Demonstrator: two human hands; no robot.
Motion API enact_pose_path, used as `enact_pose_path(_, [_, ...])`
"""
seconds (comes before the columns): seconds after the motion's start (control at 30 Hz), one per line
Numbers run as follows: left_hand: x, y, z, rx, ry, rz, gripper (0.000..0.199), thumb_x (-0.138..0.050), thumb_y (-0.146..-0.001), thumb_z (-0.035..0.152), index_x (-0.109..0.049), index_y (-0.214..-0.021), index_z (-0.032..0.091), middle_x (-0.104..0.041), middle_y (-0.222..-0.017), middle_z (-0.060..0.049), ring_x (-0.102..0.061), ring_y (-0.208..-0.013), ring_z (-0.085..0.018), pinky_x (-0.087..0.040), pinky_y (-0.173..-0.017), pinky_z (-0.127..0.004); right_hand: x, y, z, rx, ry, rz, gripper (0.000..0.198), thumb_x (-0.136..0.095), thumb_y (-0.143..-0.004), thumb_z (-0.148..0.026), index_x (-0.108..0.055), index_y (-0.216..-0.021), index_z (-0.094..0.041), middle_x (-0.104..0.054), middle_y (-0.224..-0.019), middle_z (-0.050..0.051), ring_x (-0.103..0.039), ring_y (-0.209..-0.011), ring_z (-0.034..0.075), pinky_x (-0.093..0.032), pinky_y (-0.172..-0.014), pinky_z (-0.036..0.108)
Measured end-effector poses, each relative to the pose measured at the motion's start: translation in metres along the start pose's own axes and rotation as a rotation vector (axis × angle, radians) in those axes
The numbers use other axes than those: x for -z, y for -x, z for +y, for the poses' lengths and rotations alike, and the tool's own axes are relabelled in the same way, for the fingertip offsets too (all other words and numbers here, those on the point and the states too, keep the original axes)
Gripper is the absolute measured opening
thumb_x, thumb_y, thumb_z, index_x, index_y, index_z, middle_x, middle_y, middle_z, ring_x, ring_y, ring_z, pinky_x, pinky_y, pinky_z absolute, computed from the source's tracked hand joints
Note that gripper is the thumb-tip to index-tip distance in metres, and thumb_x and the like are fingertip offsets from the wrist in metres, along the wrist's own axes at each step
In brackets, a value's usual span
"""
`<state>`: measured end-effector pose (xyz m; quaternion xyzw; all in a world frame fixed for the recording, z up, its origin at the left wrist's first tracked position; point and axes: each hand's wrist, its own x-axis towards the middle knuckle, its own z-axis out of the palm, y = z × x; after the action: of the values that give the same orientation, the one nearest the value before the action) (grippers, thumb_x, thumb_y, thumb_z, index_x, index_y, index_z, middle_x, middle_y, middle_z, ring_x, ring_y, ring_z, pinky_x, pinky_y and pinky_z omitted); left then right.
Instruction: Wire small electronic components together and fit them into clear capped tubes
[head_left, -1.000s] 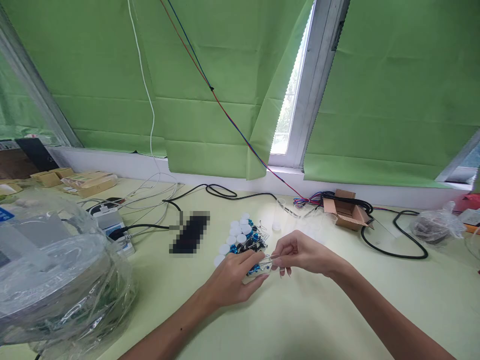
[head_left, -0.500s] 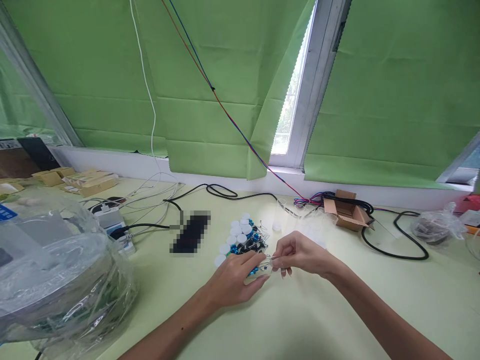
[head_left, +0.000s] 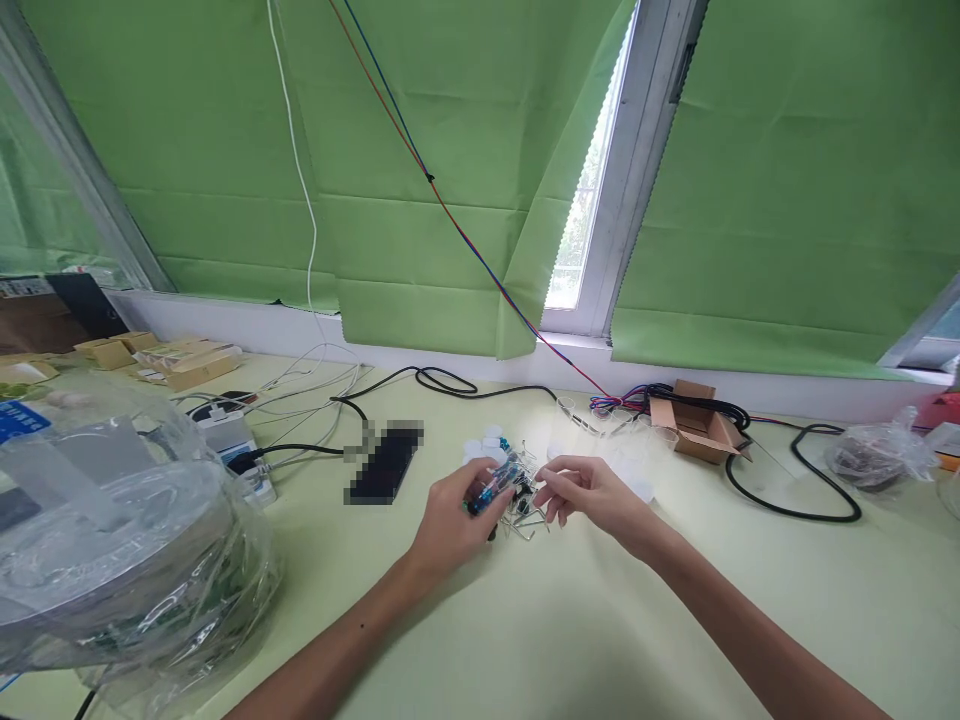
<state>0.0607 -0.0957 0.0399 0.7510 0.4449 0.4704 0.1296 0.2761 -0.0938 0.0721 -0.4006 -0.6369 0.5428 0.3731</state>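
My left hand (head_left: 454, 515) is closed around a small clear tube (head_left: 498, 482) with blue and dark pieces showing through it. Curled with its fingertips close together, my right hand (head_left: 596, 497) is just right of the tube; whatever it pinches, if anything, is too small to make out. Between and below the hands lies a heap of small bent metal pieces (head_left: 529, 520) with blue and black parts. White round caps (head_left: 474, 450) stand behind my left hand, which hides part of the group.
Clear tubes and white caps (head_left: 637, 480) lie behind my right hand. Farther back is an open cardboard box (head_left: 697, 430) with black cable (head_left: 795, 517) beside it. To the left are a pixelated dark object (head_left: 386, 465), a power strip (head_left: 232, 450) and a plastic-wrapped reel (head_left: 127, 560).
My left hand has lifted and turned, bringing the clear tube with blue pieces into view. My right hand has come slightly up and away from it. The camera view has shifted slightly.
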Motion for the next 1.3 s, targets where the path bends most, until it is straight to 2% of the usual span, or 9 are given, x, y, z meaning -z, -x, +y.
enact_pose_path(0.1, [-0.001, -0.004, -0.001, 0.132, 0.094, 0.07, 0.027, -0.064, -0.084, 0.039, -0.06, -0.102, 0.02, -0.067, -0.079, -0.001, -0.063, -0.066, -0.013, -0.051, -0.064, -0.025, -0.011, 0.0, 0.016, 0.021, 0.267, -0.023, 0.022, -0.058, -0.088, -0.038, -0.064, -0.084, -0.017, -0.068, -0.074, 0.003, -0.063, -0.058, 0.015, -0.045, -0.05, 0.024])
enact_pose_path(0.17, [-0.002, -0.004, -0.002, 0.184, 0.149, 0.088, 0.028, -0.065, -0.083, 0.041, -0.06, -0.101, 0.02, -0.067, -0.081, -0.002, -0.064, -0.068, -0.014, -0.051, -0.063, -0.025, -0.019, 0.003, 0.025, 0.093, 0.581, 0.012, 0.01, -0.056, -0.087, -0.023, -0.065, -0.082, -0.019, -0.067, -0.077, 0.002, -0.062, -0.065, 0.015, -0.045, -0.06, 0.026])
enact_pose_path(0.23, [-0.003, -0.004, -0.001, 0.212, 0.172, 0.095, 0.028, -0.065, -0.083, 0.041, -0.061, -0.101, 0.02, -0.068, -0.082, -0.002, -0.064, -0.071, -0.015, -0.051, -0.062, -0.024, -0.027, 0.006, 0.03, 0.132, 0.801, 0.017, 0.011, -0.056, -0.085, -0.013, -0.064, -0.085, -0.019, -0.065, -0.086, 0.005, -0.062, -0.077, 0.018, -0.044, -0.066, 0.028])
enact_pose_path(0.33, [-0.004, -0.002, 0.0, 0.21, 0.159, 0.082, 0.028, -0.065, -0.083, 0.041, -0.061, -0.101, 0.02, -0.067, -0.082, -0.002, -0.064, -0.071, -0.015, -0.051, -0.062, -0.025, -0.033, 0.01, 0.035, 0.129, 0.949, -0.003, 0.013, -0.053, -0.088, -0.012, -0.062, -0.095, -0.019, -0.061, -0.099, 0.008, -0.062, -0.085, 0.021, -0.043, -0.07, 0.029])
enact_pose_path(0.43, [-0.003, 0.0, 0.003, 0.175, 0.139, 0.068, 0.027, -0.064, -0.084, 0.04, -0.06, -0.101, 0.02, -0.067, -0.082, -0.002, -0.063, -0.069, -0.014, -0.051, -0.063, -0.025, -0.036, 0.012, 0.038, 0.121, 1.006, -0.014, 0.011, -0.051, -0.091, -0.013, -0.058, -0.096, -0.02, -0.058, -0.103, 0.007, -0.062, -0.083, 0.02, -0.042, -0.069, 0.029])
enact_pose_path(0.67, [-0.003, 0.002, 0.007, 0.085, 0.058, 0.029, 0.023, -0.061, -0.086, 0.037, -0.059, -0.103, 0.021, -0.064, -0.077, 0.0, -0.059, -0.064, -0.012, -0.049, -0.064, -0.025, -0.039, 0.011, 0.043, 0.134, 1.124, -0.024, 0.016, -0.041, -0.096, -0.01, -0.052, -0.091, -0.02, -0.056, -0.097, 0.006, -0.057, -0.07, 0.018, -0.037, -0.059, 0.028])
enact_pose_path(0.97, [-0.003, 0.004, 0.005, 0.022, -0.001, 0.009, 0.022, -0.061, -0.086, 0.033, -0.058, -0.105, 0.022, -0.064, -0.079, 0.001, -0.056, -0.064, -0.012, -0.047, -0.065, -0.024, -0.039, 0.012, 0.042, 0.137, 1.088, -0.03, 0.018, -0.041, -0.094, -0.007, -0.054, -0.093, -0.02, -0.056, -0.099, 0.009, -0.058, -0.077, 0.019, -0.041, -0.066, 0.028])
enact_pose_path(1.13, [-0.002, 0.002, 0.005, 0.038, -0.005, 0.011, 0.022, -0.061, -0.087, 0.035, -0.058, -0.105, 0.022, -0.063, -0.078, 0.002, -0.054, -0.062, -0.011, -0.046, -0.063, -0.024, -0.037, 0.012, 0.041, 0.123, 1.028, -0.03, 0.022, -0.04, -0.091, -0.003, -0.054, -0.091, -0.02, -0.056, -0.098, 0.008, -0.058, -0.077, 0.019, -0.044, -0.069, 0.029])
enact_pose_path(1.3, [0.0, -0.003, 0.002, 0.124, 0.044, 0.054, 0.024, -0.062, -0.085, 0.039, -0.058, -0.102, 0.021, -0.064, -0.078, 0.001, -0.058, -0.064, -0.012, -0.047, -0.063, -0.025, -0.033, 0.01, 0.04, 0.171, 0.959, -0.008, 0.024, -0.037, -0.089, -0.001, -0.05, -0.086, -0.021, -0.054, -0.093, 0.006, -0.057, -0.077, 0.018, -0.044, -0.07, 0.029])
